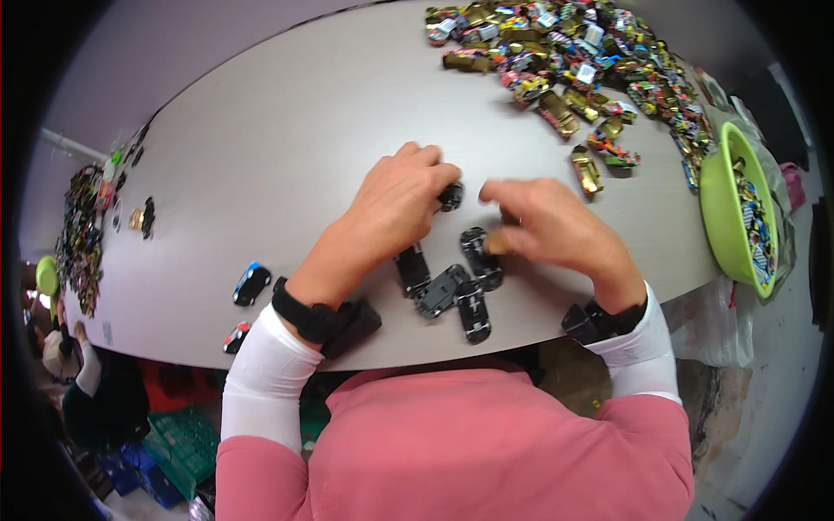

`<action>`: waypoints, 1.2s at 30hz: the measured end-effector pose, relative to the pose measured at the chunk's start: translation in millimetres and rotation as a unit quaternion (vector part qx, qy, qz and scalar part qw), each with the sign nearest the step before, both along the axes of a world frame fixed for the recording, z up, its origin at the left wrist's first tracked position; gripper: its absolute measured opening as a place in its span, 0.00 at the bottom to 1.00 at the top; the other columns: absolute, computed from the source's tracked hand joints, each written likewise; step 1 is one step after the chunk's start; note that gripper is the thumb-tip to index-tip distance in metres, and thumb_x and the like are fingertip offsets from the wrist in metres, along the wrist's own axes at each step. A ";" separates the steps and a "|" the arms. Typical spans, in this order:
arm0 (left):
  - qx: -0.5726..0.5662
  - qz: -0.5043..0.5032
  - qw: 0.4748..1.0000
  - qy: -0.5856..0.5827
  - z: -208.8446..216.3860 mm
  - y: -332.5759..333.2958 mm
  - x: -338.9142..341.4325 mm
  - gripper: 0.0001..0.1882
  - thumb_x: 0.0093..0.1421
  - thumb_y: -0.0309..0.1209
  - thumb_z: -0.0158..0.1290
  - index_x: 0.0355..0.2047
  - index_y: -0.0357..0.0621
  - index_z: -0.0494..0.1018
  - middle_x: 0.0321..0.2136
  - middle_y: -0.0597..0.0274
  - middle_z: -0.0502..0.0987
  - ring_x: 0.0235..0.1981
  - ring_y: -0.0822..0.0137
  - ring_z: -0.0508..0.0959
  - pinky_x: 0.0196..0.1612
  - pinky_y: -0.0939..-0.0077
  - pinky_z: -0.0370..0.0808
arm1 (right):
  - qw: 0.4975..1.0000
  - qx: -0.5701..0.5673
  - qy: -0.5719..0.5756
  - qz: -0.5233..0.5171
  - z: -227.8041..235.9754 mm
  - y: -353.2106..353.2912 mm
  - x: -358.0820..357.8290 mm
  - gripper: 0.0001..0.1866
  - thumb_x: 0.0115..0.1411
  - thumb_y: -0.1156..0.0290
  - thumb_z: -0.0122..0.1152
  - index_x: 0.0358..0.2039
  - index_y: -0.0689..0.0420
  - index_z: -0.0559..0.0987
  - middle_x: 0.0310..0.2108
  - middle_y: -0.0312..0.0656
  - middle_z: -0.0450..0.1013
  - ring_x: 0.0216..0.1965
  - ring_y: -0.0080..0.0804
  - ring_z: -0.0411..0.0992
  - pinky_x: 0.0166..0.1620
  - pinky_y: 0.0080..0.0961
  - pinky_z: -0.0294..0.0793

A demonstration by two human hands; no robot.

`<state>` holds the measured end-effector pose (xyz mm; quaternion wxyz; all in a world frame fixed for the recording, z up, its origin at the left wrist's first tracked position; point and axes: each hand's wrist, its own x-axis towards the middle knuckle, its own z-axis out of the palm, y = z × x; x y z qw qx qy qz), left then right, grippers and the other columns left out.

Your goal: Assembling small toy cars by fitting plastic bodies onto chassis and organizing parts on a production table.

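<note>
My left hand (401, 195) is closed around a small black toy car part (451, 196), which sticks out by its fingertips. To its right, my right hand (556, 224) is blurred by motion, with thumb and forefinger apart and no held thing visible. Its thumb is over or beside a black toy car base (480, 258); I cannot tell if they touch. Below the hands lie a grey-black car base (441, 291), another black base (474, 313) and a black one (412, 267) partly behind my left wrist.
Shiny toy car bodies form a large heap (573, 61) at the far right. A green basin (726, 217) of colourful pieces stands at the right edge. Left of my forearm are a blue-black toy car (251, 284) and a red-black one (235, 337). Another person (91, 373) is at far left.
</note>
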<state>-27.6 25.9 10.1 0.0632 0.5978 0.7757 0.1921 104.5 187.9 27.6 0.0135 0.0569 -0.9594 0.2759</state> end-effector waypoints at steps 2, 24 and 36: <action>0.035 0.062 0.997 0.006 -5.6 -5.7 -3.7 0.16 0.44 0.20 0.55 0.37 0.42 0.74 0.33 0.55 0.72 0.37 0.55 0.72 0.40 0.66 0.71 | 0.987 0.039 0.056 -0.143 5.5 24.0 0.9 0.14 0.43 0.70 0.62 0.32 0.60 0.74 0.27 0.49 0.72 0.30 0.48 0.71 0.34 0.38 0.68; 0.273 0.159 0.708 -0.632 -16.8 -28.7 2.4 0.24 0.47 0.19 0.59 0.47 0.31 0.67 0.36 0.59 0.75 0.35 0.74 0.75 0.39 0.81 0.74 | 0.988 -0.054 0.147 -0.017 -20.6 -36.0 -39.2 0.19 0.43 0.81 0.55 0.37 0.60 0.65 0.31 0.49 0.64 0.28 0.51 0.69 0.31 0.43 0.69; 0.290 0.180 0.728 -0.594 -26.7 -20.6 3.2 0.24 0.49 0.21 0.60 0.48 0.34 0.70 0.34 0.61 0.76 0.34 0.74 0.75 0.39 0.81 0.76 | 0.956 -0.220 0.167 -0.098 -39.3 -35.7 -53.5 0.16 0.43 0.80 0.55 0.36 0.61 0.66 0.29 0.51 0.71 0.31 0.50 0.72 0.32 0.35 0.70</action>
